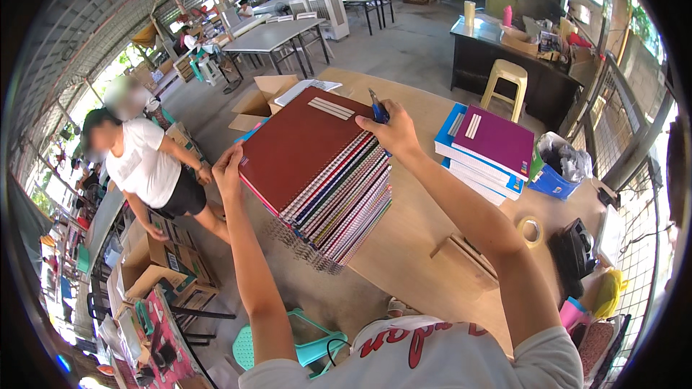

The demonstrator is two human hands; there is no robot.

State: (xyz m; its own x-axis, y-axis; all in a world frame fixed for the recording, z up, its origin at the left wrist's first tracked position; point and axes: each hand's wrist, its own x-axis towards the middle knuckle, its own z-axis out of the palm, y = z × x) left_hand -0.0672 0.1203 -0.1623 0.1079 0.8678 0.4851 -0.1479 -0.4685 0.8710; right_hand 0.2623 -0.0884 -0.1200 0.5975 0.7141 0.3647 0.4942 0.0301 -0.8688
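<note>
A tall stack of spiral-bound notebooks [339,209] stands at the table's left edge, with a dark red notebook [303,148] on top. At the top notebook's left corner, my left hand [229,167] is closed on the cover's edge. My right hand [393,130] is closed around a small blue-handled tool with a pointed metal tip [376,106], which looks like pliers. Its thumb rests by the notebook's right corner. To the right lies another pile, a purple notebook [497,137] over blue-covered ones [454,145].
On the wooden table [418,245] are a tape roll [530,232], wooden strips [468,256] and a blue bin [559,176] with grey plastic. An open carton [263,97] sits behind the stack. A person [151,158] walks at left; a teal chair [310,346] stands near me.
</note>
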